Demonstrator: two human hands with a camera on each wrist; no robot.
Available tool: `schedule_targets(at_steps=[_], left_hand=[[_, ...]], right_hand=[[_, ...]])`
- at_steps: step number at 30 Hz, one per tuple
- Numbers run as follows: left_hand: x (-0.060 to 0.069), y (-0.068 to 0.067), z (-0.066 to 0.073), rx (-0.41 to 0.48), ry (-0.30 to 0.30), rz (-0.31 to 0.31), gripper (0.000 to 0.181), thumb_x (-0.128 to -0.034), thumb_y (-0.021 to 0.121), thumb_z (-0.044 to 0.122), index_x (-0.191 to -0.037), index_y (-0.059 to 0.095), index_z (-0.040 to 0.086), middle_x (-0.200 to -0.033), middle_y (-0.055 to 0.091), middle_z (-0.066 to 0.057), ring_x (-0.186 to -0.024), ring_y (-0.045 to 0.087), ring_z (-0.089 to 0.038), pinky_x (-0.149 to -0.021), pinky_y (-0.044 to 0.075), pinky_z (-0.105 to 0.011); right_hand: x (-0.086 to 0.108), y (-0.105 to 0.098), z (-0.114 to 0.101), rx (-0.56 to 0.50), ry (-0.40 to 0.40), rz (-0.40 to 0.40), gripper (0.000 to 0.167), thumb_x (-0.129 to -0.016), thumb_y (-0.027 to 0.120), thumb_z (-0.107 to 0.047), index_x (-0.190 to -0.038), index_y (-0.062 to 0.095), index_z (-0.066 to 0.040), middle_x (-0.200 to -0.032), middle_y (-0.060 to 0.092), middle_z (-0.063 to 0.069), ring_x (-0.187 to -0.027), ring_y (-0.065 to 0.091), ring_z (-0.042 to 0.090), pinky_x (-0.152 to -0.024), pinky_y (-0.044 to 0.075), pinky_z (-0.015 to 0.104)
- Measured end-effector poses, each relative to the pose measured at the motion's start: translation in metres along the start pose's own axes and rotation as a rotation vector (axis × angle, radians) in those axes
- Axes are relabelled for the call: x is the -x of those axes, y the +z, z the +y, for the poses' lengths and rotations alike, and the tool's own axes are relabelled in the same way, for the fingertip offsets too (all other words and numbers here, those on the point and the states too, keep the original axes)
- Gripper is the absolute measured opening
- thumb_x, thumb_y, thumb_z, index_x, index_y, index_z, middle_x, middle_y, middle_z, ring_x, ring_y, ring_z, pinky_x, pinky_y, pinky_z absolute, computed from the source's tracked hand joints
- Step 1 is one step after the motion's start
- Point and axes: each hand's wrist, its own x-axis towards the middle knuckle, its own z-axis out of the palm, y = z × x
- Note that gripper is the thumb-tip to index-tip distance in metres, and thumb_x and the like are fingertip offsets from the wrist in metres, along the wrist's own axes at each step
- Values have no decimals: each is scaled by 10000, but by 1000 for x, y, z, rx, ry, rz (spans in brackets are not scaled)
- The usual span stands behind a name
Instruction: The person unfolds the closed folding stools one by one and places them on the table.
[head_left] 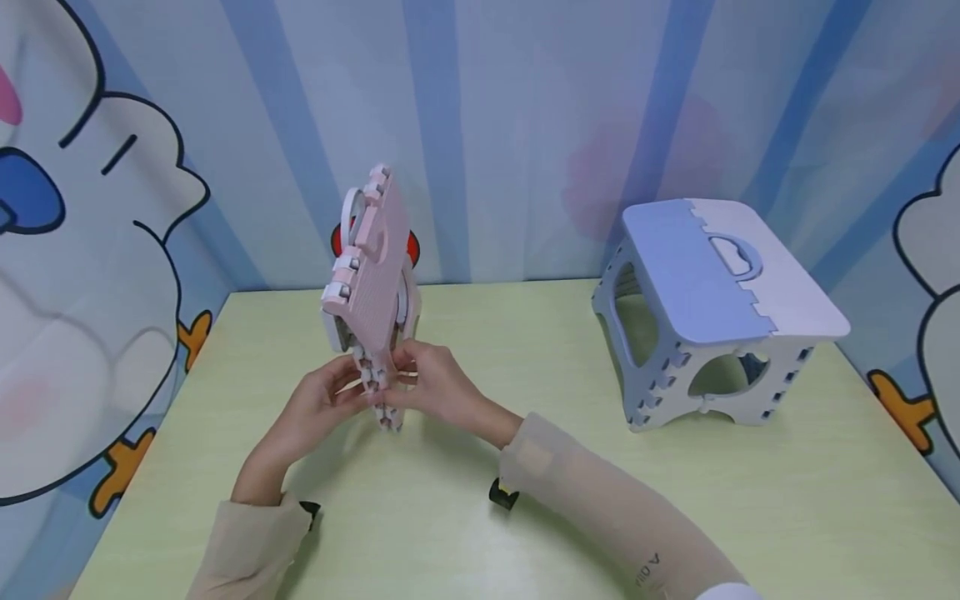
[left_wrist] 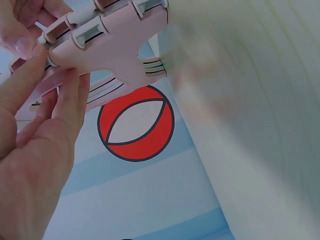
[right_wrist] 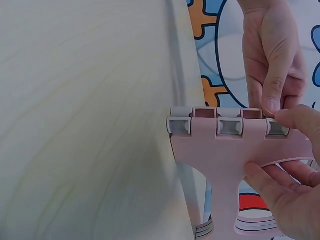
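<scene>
A folded pink and white stool [head_left: 382,275] stands upright on the table, left of the middle in the head view, its handle loop toward the top. My left hand [head_left: 318,408] grips its near edge from the left, and my right hand [head_left: 442,383] pinches the same edge from the right. In the left wrist view the left hand [left_wrist: 45,135] has its fingers round the pink panel [left_wrist: 110,45] near the hinges. In the right wrist view the right hand [right_wrist: 292,185] holds the panel [right_wrist: 220,155] below the hinge row, with the left hand [right_wrist: 275,55] behind.
An unfolded blue and white stool [head_left: 705,283] stands on the right side of the light green table [head_left: 450,533]. Behind the table hangs a blue striped backdrop [head_left: 495,150] with cartoon figures at both sides.
</scene>
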Motion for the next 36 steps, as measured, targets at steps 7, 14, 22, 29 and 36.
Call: schedule_targets(at_steps=[7,14,22,29,36], left_hand=[[0,0,-4,-17,42,-4,566,-951,663,26,-1455,414,-42,-1455,472,-208,-1367,422,-389,-1038,426,-372],[0,-1,-3,-27,18,-9,593,-951,674,62,-1476,404,0,-1476,459,-175,-1375,418,-371,-1030,432,-345],[1,-2,-3,-30,26,-18,590,-960,661,58,-1482,393,-4,-1484,451,-180,-1382,406,-373,-1045,417,-371],[2,-3,-3,-23,41,-22,578,-959,660,54,-1473,404,-13,-1480,456,-183,-1376,415,-372,-1048,418,-374],[2,-4,-4,-25,52,-21,585,-950,672,56,-1470,411,-5,-1471,466,-179,-1376,412,-378,-1048,414,-404]], right_hand=[[1,1,0,22,-23,4,315,-841,805,-64,-1079,612,8,-1024,672,80,-1002,649,154,-876,555,283],[0,2,-2,62,-26,16,332,-824,827,-94,-1055,608,0,-1000,672,68,-978,652,139,-852,545,217],[0,1,-4,74,-19,20,332,-809,838,-89,-1030,608,2,-974,674,66,-976,661,145,-852,545,217],[1,2,-5,125,-20,31,340,-803,846,-111,-1037,625,-1,-978,694,65,-977,672,152,-841,561,255],[1,2,-4,80,2,33,318,-796,835,-53,-1022,616,-4,-946,674,52,-933,656,135,-857,567,306]])
